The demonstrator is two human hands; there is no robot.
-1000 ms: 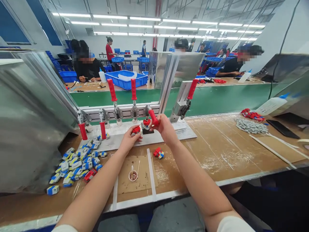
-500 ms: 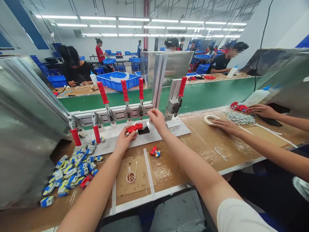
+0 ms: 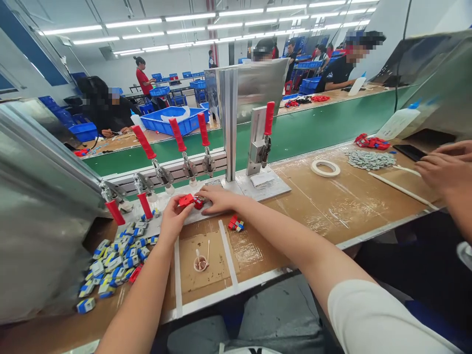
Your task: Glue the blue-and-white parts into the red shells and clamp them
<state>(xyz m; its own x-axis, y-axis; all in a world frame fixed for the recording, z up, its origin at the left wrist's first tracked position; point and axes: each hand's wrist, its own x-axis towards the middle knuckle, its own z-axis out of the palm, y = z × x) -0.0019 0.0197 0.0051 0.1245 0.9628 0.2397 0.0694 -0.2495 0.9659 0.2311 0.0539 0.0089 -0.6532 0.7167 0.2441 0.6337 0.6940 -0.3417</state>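
Observation:
My left hand (image 3: 172, 217) pinches a small red plastic part (image 3: 186, 200) between thumb and fingers, just over the front of the metal base plate (image 3: 158, 225). Close against its right side is a smaller red piece with some blue (image 3: 198, 202). The fingers of my right hand (image 3: 216, 197) are closed about this piece; whether the two pieces are joined I cannot tell. A row of toggle clamps with red handles (image 3: 177, 134) stands behind my hands. In front of them lies another red, blue and yellow piece (image 3: 236, 223) on the table.
Blue, grey and yellow parts (image 3: 114, 260) lie heaped at left. A small cup with cotton swabs (image 3: 200, 263) stands on cardboard near me. Further right are a single clamp (image 3: 264, 147), a tape roll (image 3: 325, 168), grey pieces (image 3: 370, 160) and a co-worker's hands (image 3: 442, 169).
My right hand has come down from the clamp to the red parts. My left hand has drawn the red part left, off the dark pad. The co-worker's hand has left the tape roll.

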